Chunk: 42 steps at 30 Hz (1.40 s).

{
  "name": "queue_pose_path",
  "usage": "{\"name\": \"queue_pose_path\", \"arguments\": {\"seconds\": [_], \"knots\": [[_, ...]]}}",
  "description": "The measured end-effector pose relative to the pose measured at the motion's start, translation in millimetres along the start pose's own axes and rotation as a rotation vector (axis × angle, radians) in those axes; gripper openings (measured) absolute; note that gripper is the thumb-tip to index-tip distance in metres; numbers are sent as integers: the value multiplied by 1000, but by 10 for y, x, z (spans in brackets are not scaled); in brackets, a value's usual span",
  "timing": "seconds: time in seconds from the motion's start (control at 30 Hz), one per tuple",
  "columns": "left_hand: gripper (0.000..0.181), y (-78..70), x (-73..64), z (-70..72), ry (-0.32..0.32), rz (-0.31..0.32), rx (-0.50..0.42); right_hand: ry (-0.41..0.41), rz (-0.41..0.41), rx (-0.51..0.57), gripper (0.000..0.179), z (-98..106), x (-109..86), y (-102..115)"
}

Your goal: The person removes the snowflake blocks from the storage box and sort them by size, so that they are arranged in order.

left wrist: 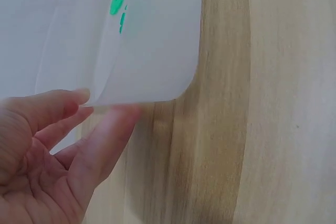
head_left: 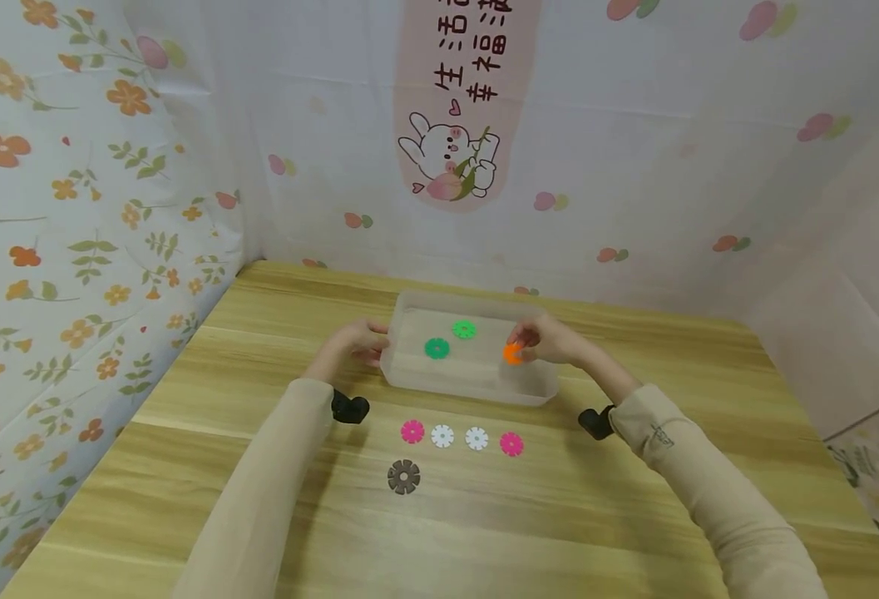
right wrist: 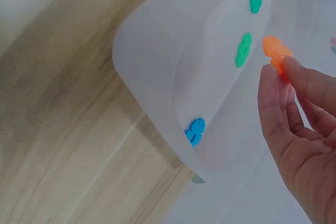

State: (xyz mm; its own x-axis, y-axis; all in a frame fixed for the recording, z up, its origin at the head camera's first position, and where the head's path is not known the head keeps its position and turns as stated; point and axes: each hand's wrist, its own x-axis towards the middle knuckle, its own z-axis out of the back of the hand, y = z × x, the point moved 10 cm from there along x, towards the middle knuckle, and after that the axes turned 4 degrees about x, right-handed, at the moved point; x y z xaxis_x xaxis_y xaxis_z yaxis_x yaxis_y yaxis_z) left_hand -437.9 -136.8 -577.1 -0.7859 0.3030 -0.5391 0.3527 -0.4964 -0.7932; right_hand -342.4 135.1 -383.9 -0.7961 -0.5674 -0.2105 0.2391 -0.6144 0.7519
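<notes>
A translucent plastic box [head_left: 469, 393] stands on the table. My left hand [head_left: 360, 339] holds its left end, fingertips and thumb [left wrist: 113, 140] at the rim in the left wrist view. Above the box's right part, my right hand [head_left: 551, 339] pinches an orange notched disc [right wrist: 274, 50] between thumb and fingertips. Inside the box lie a light green disc [head_left: 465, 329] and a darker green disc [head_left: 437, 348]. A blue disc [right wrist: 195, 132] is also in the box, seen in the right wrist view; the right hand hides it from the head view.
In front of the box, a pink disc [head_left: 412, 431], a white disc [head_left: 442, 436], another white disc [head_left: 476, 438] and another pink disc [head_left: 511, 444] form a row. Nearer lies a larger brown disc [head_left: 404, 477]. Printed cloth [head_left: 319, 125] hangs behind the wooden table [head_left: 529, 532].
</notes>
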Motion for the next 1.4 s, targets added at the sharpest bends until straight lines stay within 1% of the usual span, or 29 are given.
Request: {"name": "queue_pose_path", "arguments": {"seconds": [0.03,0.07,0.1,0.13,0.2,0.23,0.33,0.4,0.47,0.5,0.57,0.6,0.67,0.73,0.77,0.8,0.83,0.87,0.9,1.0,1.03,1.07,1.1,1.13,1.2,1.3,1.33,1.37,1.4], "knots": [[52,11,23,4,-3,-4,-10,5,-5,0,22,-9,-18,-2],[53,18,16,11,-19,12,-5,11,-13,1,22,-19,-36,-6],[54,12,3,11,-22,12,-2,18,-22,1,23,-28,-55,-9],[52,-21,-60,8,-34,12,9,25,-35,6,23,-37,-74,-17],[53,-113,-216,-26,-32,13,17,36,-49,24,24,-53,-108,-24],[53,-146,-260,-32,-26,-2,10,41,-53,35,24,-61,-123,-26],[52,-346,-594,-115,-26,11,24,54,-55,60,24,-79,-168,-30],[53,-425,-706,-146,-25,17,20,67,-49,60,23,-95,-199,-29],[53,-449,-761,-142,-32,27,29,87,-51,54,22,-118,-220,-31],[52,-414,-699,-118,-25,13,16,97,-53,51,22,-131,-232,-32],[53,-342,-605,-82,-20,19,20,115,-51,45,21,-152,-255,-33],[53,-286,-500,-60,-1,-9,4,121,-52,39,20,-158,-267,-36],[54,-215,-393,-36,7,-10,4,126,-49,29,19,-164,-293,-44],[57,-180,-346,-32,4,3,12,127,-26,17,18,-166,-317,-35],[58,-165,-323,-33,13,1,8,126,-14,10,17,-167,-328,-33],[59,-145,-281,-24,24,-15,-6,127,-2,7,17,-170,-341,-28],[60,-148,-308,-30,16,10,6,131,6,12,17,-176,-354,-26],[60,-143,-307,-34,20,13,4,134,19,13,16,-180,-368,-22],[59,-120,-267,-28,20,7,4,138,25,12,16,-183,-384,-22],[58,-94,-233,-30,37,5,-6,157,41,8,16,-195,-434,-24],[58,-105,-259,-39,34,22,-2,167,48,2,16,-201,-454,-22],[58,-110,-263,-40,31,24,-3,180,58,-3,15,-211,-476,-19],[58,-117,-253,-39,40,4,-20,198,56,0,16,-229,-498,-21],[57,-184,-357,-65,37,12,-16,216,65,2,16,-248,-521,-15],[57,-352,-627,-128,11,44,8,255,58,21,17,-298,-562,-25],[54,-671,-1108,-236,-7,49,29,311,14,70,16,-390,-612,-73],[54,-758,-1255,-270,-22,67,46,318,8,80,15,-415,-622,-90],[54,-794,-1313,-284,-20,65,43,321,-2,84,14,-437,-631,-107],[56,-730,-1219,-258,-11,52,29,321,-8,90,13,-460,-635,-128]]}}
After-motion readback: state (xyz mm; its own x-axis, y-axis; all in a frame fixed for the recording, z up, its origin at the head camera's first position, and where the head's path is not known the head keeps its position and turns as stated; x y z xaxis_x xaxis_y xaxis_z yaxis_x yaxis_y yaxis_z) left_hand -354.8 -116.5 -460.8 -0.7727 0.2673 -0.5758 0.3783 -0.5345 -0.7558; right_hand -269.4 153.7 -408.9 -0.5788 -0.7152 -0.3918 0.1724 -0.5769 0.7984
